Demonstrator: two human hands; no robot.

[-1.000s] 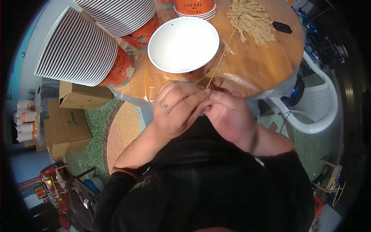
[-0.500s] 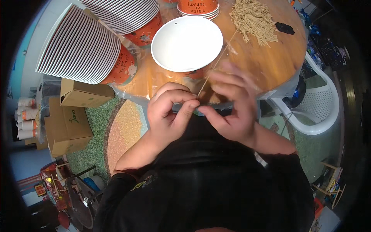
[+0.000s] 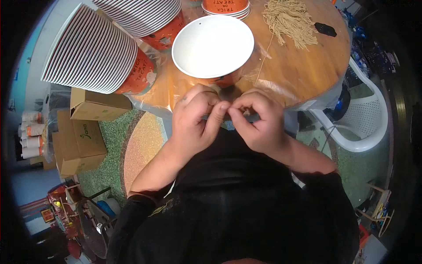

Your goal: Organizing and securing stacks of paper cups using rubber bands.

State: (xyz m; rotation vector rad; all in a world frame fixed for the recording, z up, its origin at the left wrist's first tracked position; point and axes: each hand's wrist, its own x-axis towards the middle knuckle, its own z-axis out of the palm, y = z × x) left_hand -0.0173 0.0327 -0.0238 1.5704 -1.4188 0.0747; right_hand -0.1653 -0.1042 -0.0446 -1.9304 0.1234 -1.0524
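Observation:
My left hand (image 3: pixel 195 119) is closed, with thumb and forefinger pinched together over the near table edge. Almost touching it, my right hand (image 3: pixel 259 125) makes a similar pinch. A thin tan cord (image 3: pixel 262 66) runs from a loose bundle of tan cords (image 3: pixel 291 24) toward the back of my right hand. Its end is hidden among my fingers. Just beyond both hands stands a bucket with a white inside (image 3: pixel 213 46), tilted so its oval mouth shows; a small hole is near its far rim.
Nested orange buckets with white rims (image 3: pixel 94 53) lean at the left, with another stack (image 3: pixel 145 17) behind. A dark object (image 3: pixel 325 29) lies by the cords on the round wooden table (image 3: pixel 307 72). Cardboard boxes (image 3: pixel 81 143) stand on the floor left; a white plastic chair (image 3: pixel 358 119) is right.
My right hand has come in from its raised, spread pose, and its fingers now pinch beside my left fingertips. The cord, stretched taut to my left fingers before, now hangs slacker behind my right hand.

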